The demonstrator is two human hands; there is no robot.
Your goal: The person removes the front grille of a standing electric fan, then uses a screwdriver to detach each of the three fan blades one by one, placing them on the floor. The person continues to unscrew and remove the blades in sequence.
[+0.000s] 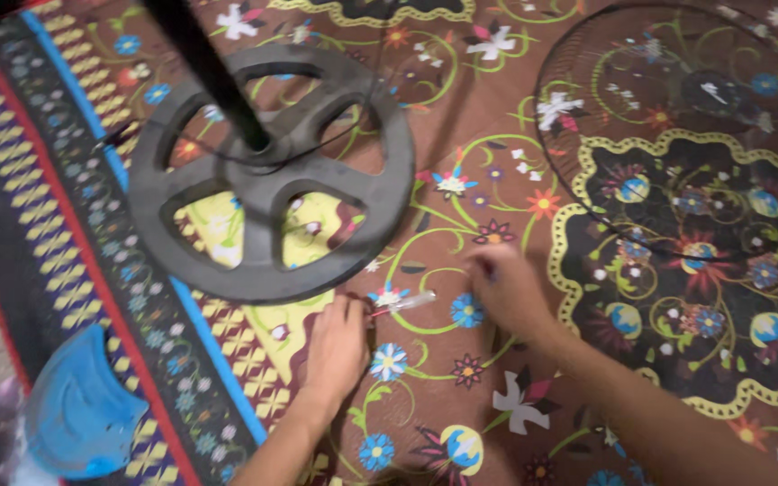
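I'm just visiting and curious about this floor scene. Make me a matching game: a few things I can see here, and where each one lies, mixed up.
Things:
1. round black fan base
2. wire fan guard
3. blue plastic piece
4. small clear-handled tool

Places:
A. bottom left, at the carpet's striped edge
B. at the left hand's fingertips
C. upper right, flat on the carpet
D. upper left, with a black pole rising from its middle

Pairs: 1-D, 2-C, 3-A, 4-B

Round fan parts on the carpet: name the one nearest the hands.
The solid dark spoked base with the pole, just above the left hand; the thin wire grille lies farther right.
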